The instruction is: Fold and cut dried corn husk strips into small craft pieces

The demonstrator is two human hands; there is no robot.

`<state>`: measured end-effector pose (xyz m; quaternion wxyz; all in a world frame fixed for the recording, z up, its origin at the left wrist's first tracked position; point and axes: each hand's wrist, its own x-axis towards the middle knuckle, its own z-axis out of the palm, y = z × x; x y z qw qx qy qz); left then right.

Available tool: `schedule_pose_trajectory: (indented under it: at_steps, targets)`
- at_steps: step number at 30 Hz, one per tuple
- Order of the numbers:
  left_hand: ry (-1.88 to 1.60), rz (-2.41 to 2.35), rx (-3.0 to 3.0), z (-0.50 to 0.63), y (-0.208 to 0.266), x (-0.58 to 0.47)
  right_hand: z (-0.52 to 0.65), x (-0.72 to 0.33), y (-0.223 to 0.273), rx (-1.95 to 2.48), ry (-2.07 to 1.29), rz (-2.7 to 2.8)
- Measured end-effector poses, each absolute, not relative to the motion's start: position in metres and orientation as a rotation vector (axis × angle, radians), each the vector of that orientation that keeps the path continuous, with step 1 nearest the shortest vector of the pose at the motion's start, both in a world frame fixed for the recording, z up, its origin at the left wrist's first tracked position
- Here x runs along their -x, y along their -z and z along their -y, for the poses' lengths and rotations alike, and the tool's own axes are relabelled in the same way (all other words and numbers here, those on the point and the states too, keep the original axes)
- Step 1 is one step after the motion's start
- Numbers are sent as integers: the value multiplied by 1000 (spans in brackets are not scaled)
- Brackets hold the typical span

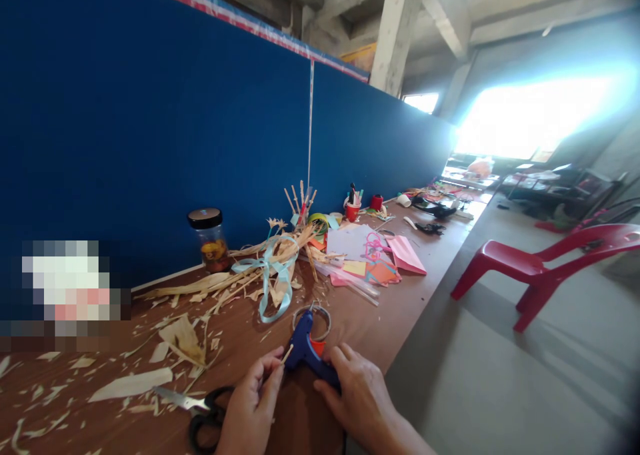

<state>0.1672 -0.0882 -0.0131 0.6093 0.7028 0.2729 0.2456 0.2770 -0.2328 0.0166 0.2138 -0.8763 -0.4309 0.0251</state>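
A blue partition [150, 128] backs the brown table [393, 312], a red plastic chair [515, 260] stands on grey floor [465, 388], and daylight glares through a far window [530, 122].

Glue gun [300, 340]: blue, orange trigger, nozzle pointing away, grip slanting toward lower right, end covered. Stick [287, 354]: thin, pale, short exposed length, tilted up-right, tip overlapping gun's body in view; unclear whether touching.
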Motion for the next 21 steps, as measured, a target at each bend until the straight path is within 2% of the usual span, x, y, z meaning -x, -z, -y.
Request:
schedule_pose_trajectory:
  at_steps: [6, 14, 21]
  targets:
    - [-571, -653, -1696, 86, 9, -157, 242, -288, -22, 2366, -113, 1195]
    - [-483, -613, -1833, 84, 9, -137, 236, -354, -26, 2418, 46, 1176]
    - [-556, -592, -2073, 87, 14, -132, 211, -379, -16, 2445, 114, 1215]
